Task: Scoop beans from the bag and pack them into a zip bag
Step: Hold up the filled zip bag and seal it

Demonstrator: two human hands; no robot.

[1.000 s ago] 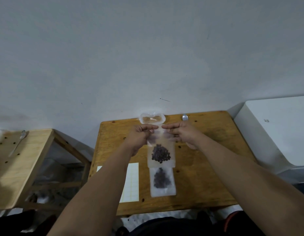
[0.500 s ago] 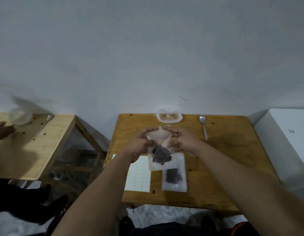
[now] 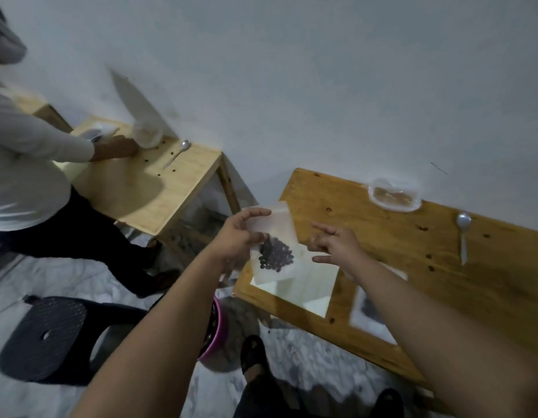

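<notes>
While the small clear zip bag (image 3: 276, 227) hangs upright over the near-left corner of the brown wooden table (image 3: 412, 245), a clump of dark beans (image 3: 275, 256) sits in its lower half, so filling this one looks done. Whether its strip is pressed closed I cannot tell. The left hand (image 3: 239, 236) pinches the bag's upper left edge between thumb and fingers, and the right hand (image 3: 337, 245), just right of the grip, has its fingers spread and holds nothing. Below the grip lies a white paper sheet (image 3: 309, 288). Further right is a second filled bag (image 3: 371, 312), half hidden by the forearm. Beyond the grip, well apart, rest a metal spoon (image 3: 463, 233) and a clear plastic bag with tan contents (image 3: 394, 197). Under the gripping arm stands a pink bucket (image 3: 217, 333), and left of it a black plastic stool (image 3: 44, 336). Another person in white (image 3: 26, 164) works at a pale table (image 3: 159, 188).
</notes>
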